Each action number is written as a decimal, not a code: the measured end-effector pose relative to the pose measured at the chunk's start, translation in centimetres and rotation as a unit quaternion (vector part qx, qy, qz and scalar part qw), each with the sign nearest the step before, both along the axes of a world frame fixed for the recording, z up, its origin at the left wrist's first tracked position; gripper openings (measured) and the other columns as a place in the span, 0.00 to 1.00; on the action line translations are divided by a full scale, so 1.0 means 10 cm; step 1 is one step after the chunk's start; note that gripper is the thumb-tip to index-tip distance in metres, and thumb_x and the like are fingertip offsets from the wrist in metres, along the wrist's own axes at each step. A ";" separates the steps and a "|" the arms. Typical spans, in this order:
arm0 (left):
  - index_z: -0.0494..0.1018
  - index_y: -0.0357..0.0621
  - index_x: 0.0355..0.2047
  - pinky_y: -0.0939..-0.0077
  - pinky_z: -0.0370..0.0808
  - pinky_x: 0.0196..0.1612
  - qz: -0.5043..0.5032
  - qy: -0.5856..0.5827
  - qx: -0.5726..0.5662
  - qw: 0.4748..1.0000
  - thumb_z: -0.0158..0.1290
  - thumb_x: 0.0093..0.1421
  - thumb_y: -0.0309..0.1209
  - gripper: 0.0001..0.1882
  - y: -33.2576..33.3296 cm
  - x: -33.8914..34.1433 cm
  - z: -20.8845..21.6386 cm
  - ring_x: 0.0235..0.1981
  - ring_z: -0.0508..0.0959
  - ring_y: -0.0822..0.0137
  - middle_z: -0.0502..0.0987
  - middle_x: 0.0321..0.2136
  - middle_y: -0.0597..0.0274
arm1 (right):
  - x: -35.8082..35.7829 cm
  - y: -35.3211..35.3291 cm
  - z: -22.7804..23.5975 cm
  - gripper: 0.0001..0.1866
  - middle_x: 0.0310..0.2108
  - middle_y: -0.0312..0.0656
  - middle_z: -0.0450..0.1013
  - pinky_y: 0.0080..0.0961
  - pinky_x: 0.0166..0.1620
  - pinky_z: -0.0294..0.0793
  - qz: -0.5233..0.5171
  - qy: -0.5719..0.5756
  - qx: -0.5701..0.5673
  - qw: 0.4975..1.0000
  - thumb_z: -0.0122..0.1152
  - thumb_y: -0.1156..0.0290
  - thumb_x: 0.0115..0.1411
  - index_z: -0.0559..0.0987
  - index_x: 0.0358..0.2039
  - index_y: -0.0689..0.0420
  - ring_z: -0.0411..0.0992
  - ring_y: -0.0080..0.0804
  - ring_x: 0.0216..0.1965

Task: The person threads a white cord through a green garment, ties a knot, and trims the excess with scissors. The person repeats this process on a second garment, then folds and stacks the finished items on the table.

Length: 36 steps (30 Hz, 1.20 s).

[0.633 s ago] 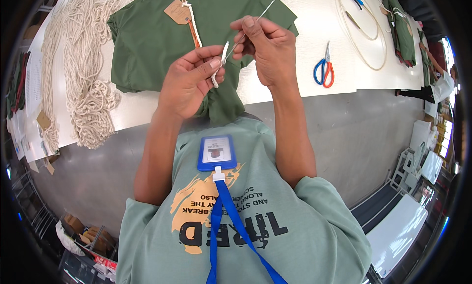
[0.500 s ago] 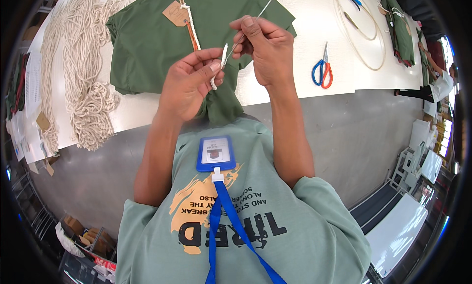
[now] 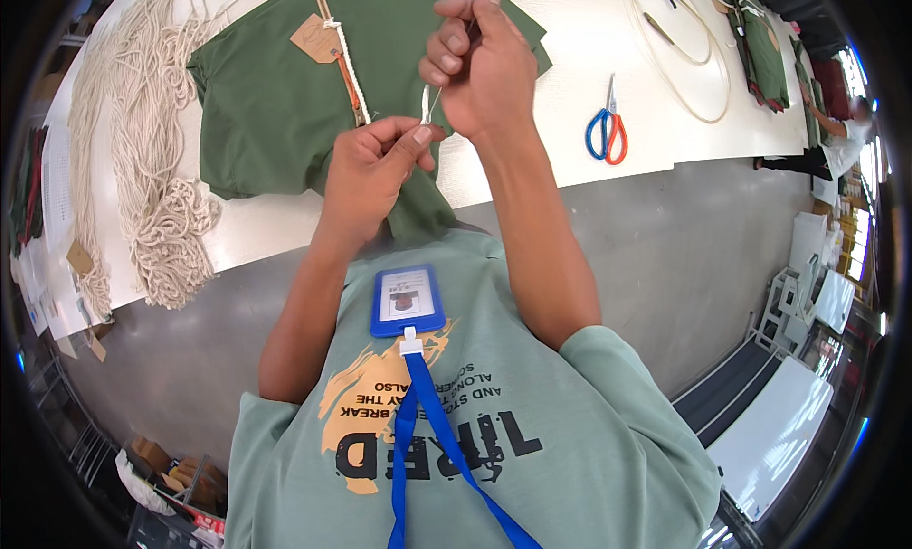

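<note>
Over the green fabric piece [image 3: 266,122] on the table, my left hand [image 3: 375,174] pinches a white cord [image 3: 426,103] between thumb and fingers, its end standing up. Just to the right and farther out, my right hand [image 3: 489,74] is closed with curled fingers. A short stretch of a thin metal rod [image 3: 435,105] shows between the cord and my right hand; the rest is hidden behind the hand. A brown cardboard tag [image 3: 316,39] and a twisted white cord [image 3: 350,65] lie on the fabric.
Scissors [image 3: 606,136] with blue and red handles lie right of my hands. Loose bundles of off-white cord [image 3: 157,169] hang over the table's left edge. A coiled pale tube [image 3: 727,84] and a folded green bundle [image 3: 755,50] lie at the far right; a person [image 3: 841,141] stands beyond.
My right hand has turned and moved away from me, hiding the rod's far end that stuck out before. My left hand has lowered slightly, still pinching the cord. The whole view has shifted a little.
</note>
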<state>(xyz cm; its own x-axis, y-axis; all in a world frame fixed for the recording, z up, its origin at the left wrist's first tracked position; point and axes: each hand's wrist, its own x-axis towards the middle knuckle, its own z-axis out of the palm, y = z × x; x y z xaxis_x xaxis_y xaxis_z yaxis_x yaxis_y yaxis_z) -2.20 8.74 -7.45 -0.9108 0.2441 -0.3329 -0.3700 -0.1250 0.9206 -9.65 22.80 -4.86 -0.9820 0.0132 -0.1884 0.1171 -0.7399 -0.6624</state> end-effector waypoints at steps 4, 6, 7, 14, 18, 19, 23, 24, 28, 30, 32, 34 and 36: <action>0.81 0.33 0.41 0.85 0.60 0.25 0.038 0.046 -0.046 0.997 0.55 0.68 0.31 0.12 0.13 0.04 -0.02 0.22 0.65 0.81 0.72 0.21 0.71 | -0.15 -0.02 0.00 0.22 0.15 0.29 0.53 0.22 0.17 0.48 -0.020 -0.090 -0.020 0.996 0.45 0.55 0.73 0.69 0.26 0.57 0.49 0.20 0.14; 0.81 0.33 0.41 0.85 0.60 0.25 0.057 0.059 -0.065 0.995 0.55 0.68 0.31 0.12 0.16 0.07 -0.03 0.22 0.65 0.81 0.71 0.20 0.72 | -0.19 -0.02 -0.06 0.22 0.15 0.29 0.51 0.22 0.17 0.45 -0.041 -0.093 -0.040 0.994 0.45 0.56 0.73 0.67 0.24 0.56 0.47 0.20 0.13; 0.81 0.34 0.40 0.85 0.60 0.25 0.061 0.062 -0.078 0.993 0.55 0.68 0.31 0.11 0.17 0.09 -0.03 0.22 0.65 0.82 0.71 0.20 0.72 | -0.20 -0.01 -0.09 0.21 0.15 0.29 0.51 0.22 0.17 0.45 -0.051 -0.102 -0.044 0.992 0.45 0.56 0.73 0.67 0.24 0.55 0.47 0.20 0.13; 0.83 0.38 0.38 0.84 0.61 0.23 -0.006 0.100 -0.197 0.975 0.53 0.67 0.31 0.11 0.06 0.36 -0.13 0.20 0.67 0.82 0.73 0.19 0.72 | -0.54 0.41 -0.01 0.21 0.15 0.27 0.52 0.18 0.18 0.48 -0.194 -0.117 -0.154 0.962 0.46 0.56 0.72 0.66 0.23 0.52 0.49 0.19 0.14; 0.81 0.34 0.42 0.85 0.60 0.25 -0.002 -0.055 -0.097 0.994 0.52 0.68 0.32 0.13 -0.10 0.40 -0.15 0.21 0.66 0.81 0.73 0.20 0.69 | -0.51 0.87 0.38 0.21 0.15 0.27 0.50 0.21 0.18 0.46 -0.154 -0.023 0.057 0.986 0.43 0.56 0.75 0.66 0.24 0.51 0.46 0.19 0.15; 0.80 0.32 0.43 0.85 0.61 0.26 0.009 -0.026 -0.050 0.998 0.51 0.69 0.31 0.13 -0.13 0.37 -0.14 0.21 0.64 0.82 0.75 0.21 0.67 | -0.39 0.82 0.39 0.21 0.14 0.28 0.51 0.21 0.17 0.45 -0.104 -0.011 0.052 0.993 0.44 0.56 0.74 0.67 0.23 0.51 0.46 0.19 0.14; 0.79 0.31 0.45 0.86 0.63 0.28 0.017 0.030 0.000 0.999 0.51 0.70 0.31 0.14 -0.11 0.25 -0.02 0.23 0.66 0.81 0.76 0.24 0.65 | 0.02 0.40 0.34 0.22 0.15 0.28 0.51 0.23 0.18 0.45 -0.012 -0.044 -0.025 0.999 0.46 0.53 0.72 0.68 0.24 0.53 0.48 0.19 0.15; 0.79 0.31 0.44 0.86 0.63 0.28 0.016 0.029 -0.009 0.999 0.51 0.70 0.31 0.14 -0.09 0.24 0.02 0.23 0.66 0.81 0.77 0.24 0.65 | 0.09 0.29 0.31 0.22 0.14 0.28 0.50 0.22 0.18 0.45 -0.004 -0.035 -0.061 0.998 0.46 0.53 0.72 0.69 0.24 0.53 0.47 0.20 0.14; 0.79 0.31 0.43 0.85 0.65 0.29 0.004 0.042 -0.008 0.999 0.52 0.69 0.31 0.13 -0.01 0.22 0.13 0.24 0.69 0.79 0.78 0.25 0.63 | 0.23 0.10 0.29 0.23 0.14 0.29 0.50 0.22 0.17 0.46 -0.003 -0.050 -0.070 0.996 0.43 0.54 0.73 0.67 0.22 0.52 0.46 0.20 0.14; 0.79 0.32 0.42 0.85 0.66 0.29 0.005 0.041 -0.013 0.999 0.52 0.69 0.31 0.13 0.01 0.22 0.14 0.25 0.70 0.79 0.79 0.26 0.62 | 0.23 0.07 0.29 0.23 0.14 0.29 0.51 0.21 0.17 0.46 -0.002 -0.049 -0.082 0.995 0.42 0.55 0.73 0.67 0.22 0.52 0.46 0.20 0.14; 0.78 0.32 0.41 0.84 0.66 0.29 0.003 0.041 -0.020 0.999 0.52 0.69 0.31 0.12 0.01 0.21 0.14 0.25 0.70 0.79 0.79 0.26 0.61 | 0.22 0.07 0.28 0.22 0.14 0.28 0.51 0.21 0.17 0.46 -0.004 -0.059 -0.097 0.994 0.42 0.55 0.73 0.67 0.22 0.52 0.46 0.20 0.14; 0.79 0.32 0.41 0.84 0.67 0.29 -0.002 0.051 -0.025 0.998 0.52 0.68 0.31 0.12 0.00 0.21 0.14 0.25 0.70 0.79 0.79 0.26 0.61 | 0.22 0.06 0.25 0.22 0.14 0.28 0.51 0.21 0.17 0.46 -0.003 -0.063 -0.101 0.993 0.42 0.55 0.73 0.67 0.22 0.52 0.46 0.20 0.14; 0.79 0.32 0.41 0.84 0.67 0.29 -0.002 0.056 -0.029 0.998 0.53 0.68 0.31 0.12 -0.01 0.21 0.14 0.24 0.70 0.79 0.79 0.25 0.61 | 0.20 0.06 0.23 0.22 0.14 0.28 0.51 0.21 0.17 0.46 0.001 -0.068 -0.110 0.992 0.42 0.55 0.73 0.67 0.23 0.52 0.46 0.20 0.14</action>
<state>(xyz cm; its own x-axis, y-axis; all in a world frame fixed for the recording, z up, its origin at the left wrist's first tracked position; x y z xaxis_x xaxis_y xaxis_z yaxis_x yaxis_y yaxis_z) -0.08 8.60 -6.08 -0.9422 0.2307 -0.2431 -0.2653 -0.0701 0.9616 -7.63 23.41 -2.60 -0.9473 -0.0459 -0.3169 0.1966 -0.8646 -0.4624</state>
